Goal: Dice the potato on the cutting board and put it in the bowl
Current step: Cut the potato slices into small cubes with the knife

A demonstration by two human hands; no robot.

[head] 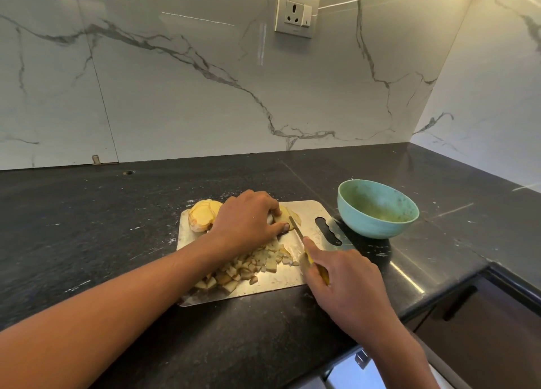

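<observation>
Mid-dicing: our left hand (248,217) pins a potato slice (283,215), right hand (342,274) grips the knife (301,239); next, transfer dice (248,267) to the bowl (377,208) at 2 o'clock.

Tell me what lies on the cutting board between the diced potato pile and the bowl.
In the head view, the right hand with its knife crosses that stretch; past it is bare cutting board with the dark handle slot, then the bowl.

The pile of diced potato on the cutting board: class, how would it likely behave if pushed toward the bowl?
The diced potato is loose small cubes, so it would probably scatter rather than move together. The cutting board looks smooth and metallic, so pieces likely slide easily.
</observation>
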